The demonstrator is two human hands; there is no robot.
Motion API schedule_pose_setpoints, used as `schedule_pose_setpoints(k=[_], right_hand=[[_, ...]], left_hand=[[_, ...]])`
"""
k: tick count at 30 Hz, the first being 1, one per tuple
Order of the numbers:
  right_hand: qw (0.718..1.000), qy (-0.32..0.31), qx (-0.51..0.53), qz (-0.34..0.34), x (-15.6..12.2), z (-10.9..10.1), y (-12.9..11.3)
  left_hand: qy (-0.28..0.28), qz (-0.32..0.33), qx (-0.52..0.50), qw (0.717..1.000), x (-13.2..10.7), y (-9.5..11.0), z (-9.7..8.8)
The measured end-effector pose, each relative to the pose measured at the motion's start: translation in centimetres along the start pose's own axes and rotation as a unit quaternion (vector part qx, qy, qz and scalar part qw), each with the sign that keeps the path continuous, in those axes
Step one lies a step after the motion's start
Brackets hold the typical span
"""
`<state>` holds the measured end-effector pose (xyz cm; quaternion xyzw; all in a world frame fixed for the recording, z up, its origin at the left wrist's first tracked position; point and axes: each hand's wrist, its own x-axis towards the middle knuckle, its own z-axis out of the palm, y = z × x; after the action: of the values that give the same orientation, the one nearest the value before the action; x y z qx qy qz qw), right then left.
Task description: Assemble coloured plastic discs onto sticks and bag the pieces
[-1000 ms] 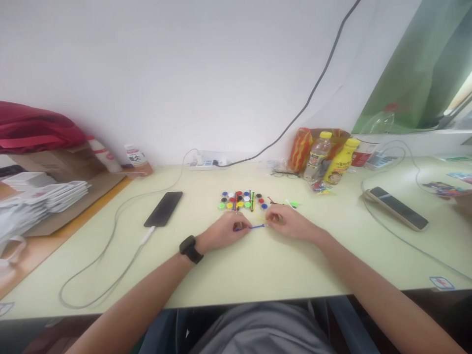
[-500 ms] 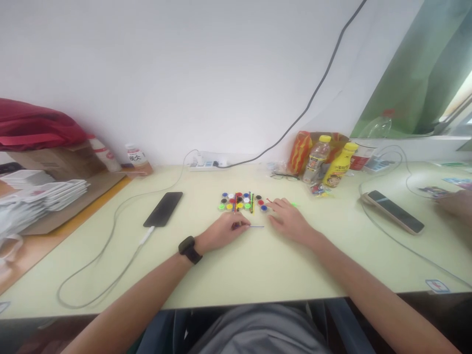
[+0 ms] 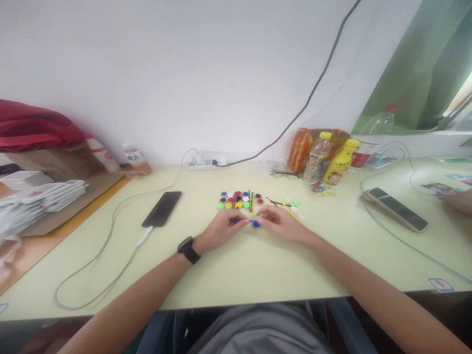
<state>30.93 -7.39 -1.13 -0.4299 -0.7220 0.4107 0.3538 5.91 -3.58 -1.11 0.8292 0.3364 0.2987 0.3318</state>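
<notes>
A thin blue stick (image 3: 251, 221) is pinched between the thumb and fingers of my left hand (image 3: 222, 228), which wears a black watch (image 3: 189, 249) at the wrist. My right hand (image 3: 283, 224) grips a small round blue disc (image 3: 255, 224) by its edge, close against the end of the stick. Whether the two are joined cannot be made out. Just beyond my hands, several coloured discs lie in rows, among them a yellow disc (image 3: 229, 206) and a red disc (image 3: 260, 201). Thin coloured sticks (image 3: 251, 200) lie across the rows, and more loose sticks (image 3: 280, 202) are behind my right hand.
A black phone (image 3: 162, 209) on a charging cable lies to the left. Bottles, including a yellow bottle (image 3: 338, 164), stand at the back right. Another phone (image 3: 397, 209) lies at the right. White trays (image 3: 62, 194) are stacked at far left; a power strip (image 3: 206, 164) sits by the wall.
My right hand has picked up the blue disc from the right end of the rows and brought it left, towards me, to the stick in my left hand.
</notes>
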Motion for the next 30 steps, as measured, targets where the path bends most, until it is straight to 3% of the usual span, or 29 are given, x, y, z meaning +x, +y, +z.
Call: schedule_pose_setpoints(k=[5, 12, 30], right_hand=[[0.990, -0.017, 0.127, 0.065, 0.3, -0.2, 0.1], [0.980, 0.021, 0.138, 0.140, 0.4, -0.7, 0.9], [0.988, 0.054, 0.075, 0.127, 0.9, -0.8, 1.8]], left_hand=[[-0.004, 0.031, 0.015, 0.999, 0.0, 0.3, 0.9], [-0.013, 0.014, 0.061, 0.998, 0.0, 0.4, 1.1], [-0.029, 0.022, 0.094, 0.995, -0.1, 0.4, 0.7]])
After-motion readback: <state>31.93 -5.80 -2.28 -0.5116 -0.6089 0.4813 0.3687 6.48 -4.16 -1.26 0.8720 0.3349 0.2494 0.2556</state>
